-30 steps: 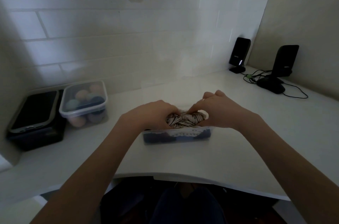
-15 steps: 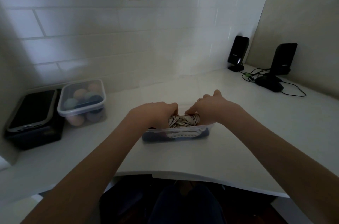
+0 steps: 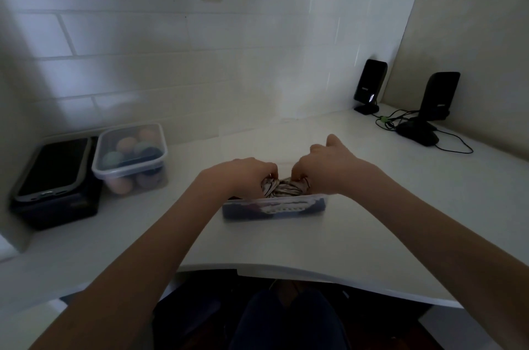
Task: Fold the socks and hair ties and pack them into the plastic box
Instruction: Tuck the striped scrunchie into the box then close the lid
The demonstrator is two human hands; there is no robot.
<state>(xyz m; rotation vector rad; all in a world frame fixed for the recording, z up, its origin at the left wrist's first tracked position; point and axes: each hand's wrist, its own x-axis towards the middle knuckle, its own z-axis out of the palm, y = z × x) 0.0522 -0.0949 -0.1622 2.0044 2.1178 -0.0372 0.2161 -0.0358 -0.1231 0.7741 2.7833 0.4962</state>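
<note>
A clear plastic box [image 3: 274, 208] stands on the white desk in front of me, with dark blue and pale lacy fabric showing through its front wall. On top of its contents lies a bundle of striped fabric [image 3: 282, 188]. My left hand [image 3: 246, 175] grips the bundle's left end with curled fingers. My right hand [image 3: 326, 166] grips its right end, fingers tucked down into the box. The fingertips of both hands are hidden by the fabric.
A lidded clear box of coloured balls [image 3: 130, 159] stands at the back left beside a black box with a phone [image 3: 53, 175] on it. Two black speakers [image 3: 369, 86] [image 3: 438, 96], a mouse [image 3: 416, 135] and cables lie at the back right. The desk edge [image 3: 286, 271] curves near me.
Both hands have pushed the striped bundle lower into the box. The bundle shows less above the rim than before.
</note>
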